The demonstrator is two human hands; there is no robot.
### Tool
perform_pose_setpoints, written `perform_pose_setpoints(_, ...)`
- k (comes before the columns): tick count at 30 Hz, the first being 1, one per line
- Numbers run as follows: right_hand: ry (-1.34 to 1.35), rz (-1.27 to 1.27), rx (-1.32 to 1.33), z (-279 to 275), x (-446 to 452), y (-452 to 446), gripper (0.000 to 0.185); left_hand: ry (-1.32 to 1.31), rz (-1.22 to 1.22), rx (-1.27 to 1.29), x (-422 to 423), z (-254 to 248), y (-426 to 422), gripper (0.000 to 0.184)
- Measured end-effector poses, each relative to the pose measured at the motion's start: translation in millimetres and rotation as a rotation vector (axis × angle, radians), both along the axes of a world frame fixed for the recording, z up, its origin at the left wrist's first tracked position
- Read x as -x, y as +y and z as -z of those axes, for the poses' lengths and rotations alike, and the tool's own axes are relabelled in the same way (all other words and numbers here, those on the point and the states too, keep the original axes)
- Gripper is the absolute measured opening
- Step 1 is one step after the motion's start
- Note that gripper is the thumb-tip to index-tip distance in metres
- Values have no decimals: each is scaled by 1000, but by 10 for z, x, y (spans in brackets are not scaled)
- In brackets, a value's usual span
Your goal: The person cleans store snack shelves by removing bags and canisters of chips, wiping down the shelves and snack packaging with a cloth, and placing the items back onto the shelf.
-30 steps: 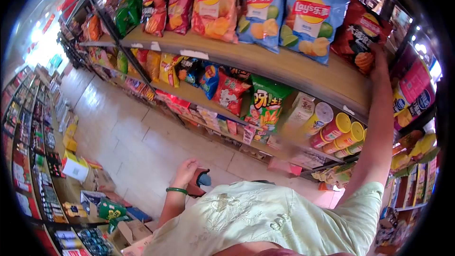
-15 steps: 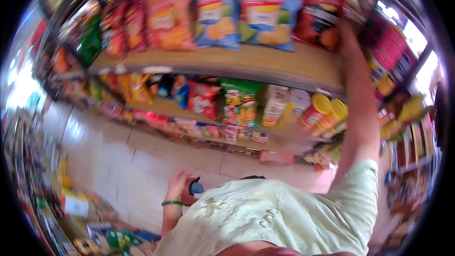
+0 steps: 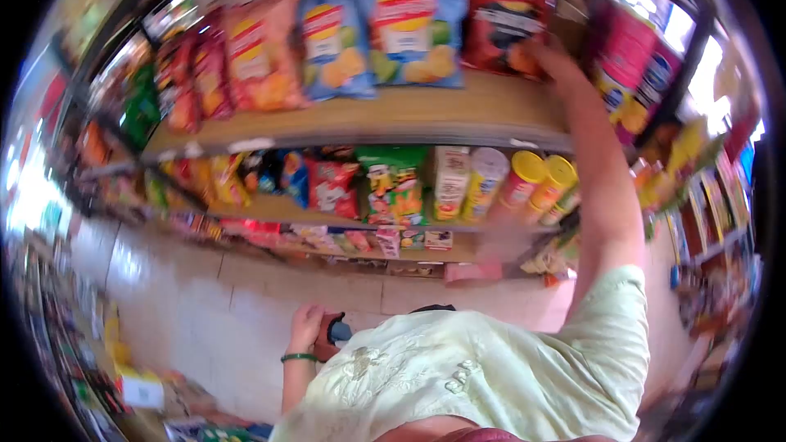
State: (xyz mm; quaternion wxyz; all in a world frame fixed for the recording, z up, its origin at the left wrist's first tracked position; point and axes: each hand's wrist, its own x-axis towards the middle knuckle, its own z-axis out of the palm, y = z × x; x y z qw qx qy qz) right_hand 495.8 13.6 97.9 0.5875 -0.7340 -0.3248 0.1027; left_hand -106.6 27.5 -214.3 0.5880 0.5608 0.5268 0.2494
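My right hand (image 3: 550, 57) reaches up to the top shelf and touches the lower right edge of a dark red chip bag (image 3: 506, 23). Blur hides its fingers, so their grip is unclear. Left of that bag stand a large blue chip bag (image 3: 407, 24), a smaller blue chip bag (image 3: 334, 45) and an orange chip bag (image 3: 260, 53), all upright. Low at my side hangs my left hand (image 3: 306, 326), with a green bangle (image 3: 300, 357) on the wrist. Its fingers are loosely extended and hold nothing. A brown shoe (image 3: 329, 337) shows beside it.
Pink canisters (image 3: 626, 49) stand at the right end of the top shelf (image 3: 360, 121). Below are yellow-lidded snack tubs (image 3: 526, 170), a green snack bag (image 3: 395, 184) and a red snack bag (image 3: 333, 187). More stocked shelves (image 3: 708, 213) line the right side. Tiled floor (image 3: 192, 299) lies underneath.
The view has shifted, so the shelf goods appear further left. My right hand has come left and lower, against the dark red chip bag's edge. My left hand hangs much as before.
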Motion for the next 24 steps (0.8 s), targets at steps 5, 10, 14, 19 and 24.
perform_pose_setpoints(5, 52, -236, -45, 37, -137, -39, 43, 20, -54, -34, 71, 16, -107, 19)
perform_pose_setpoints(10, -735, 182, -318, -163, 372, -127, 37, -100, -152, 55, 280, 162, -208, 22)
perform_pose_setpoints(14, -659, -51, -610, -188, 1474, -138, 26, -42, -231, 44, 615, 166, -373, 21)
perform_pose_setpoints(19, -326, -619, -427, 26, 2568, 358, 17, -54, -293, -15, 1154, 342, -282, 21)
perform_pose_setpoints(24, -249, -873, -245, 232, 3422, 941, 25, 6, -326, -215, 1738, 465, -104, 15)
